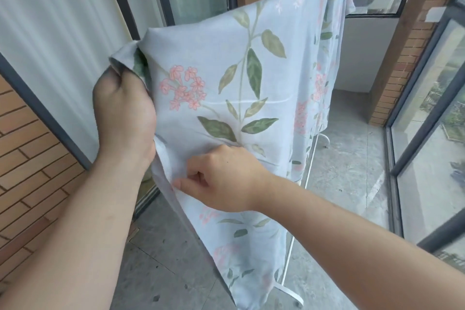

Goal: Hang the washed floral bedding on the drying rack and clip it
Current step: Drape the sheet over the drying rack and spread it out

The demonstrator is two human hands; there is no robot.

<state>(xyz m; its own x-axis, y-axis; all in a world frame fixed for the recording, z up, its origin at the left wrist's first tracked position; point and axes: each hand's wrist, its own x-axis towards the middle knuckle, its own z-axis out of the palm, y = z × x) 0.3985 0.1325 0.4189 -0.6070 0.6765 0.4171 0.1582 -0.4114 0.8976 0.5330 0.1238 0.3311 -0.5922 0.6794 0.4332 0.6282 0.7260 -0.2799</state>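
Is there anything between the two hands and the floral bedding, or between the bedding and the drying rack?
Nothing visible stands in the way. The left hand grips a bunched corner of the floral bedding, and the right hand pinches its edge lower down. The bedding is draped over the drying rack, whose top bar is hidden under the cloth.

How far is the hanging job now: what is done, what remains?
Done: the bedding already lies over the rack, far end draped at the top. In hand: the left hand grips a near corner, the right hand pinches the edge lower down, apparently straightening it. Left: no clip is visible, so clipping seems still to do.
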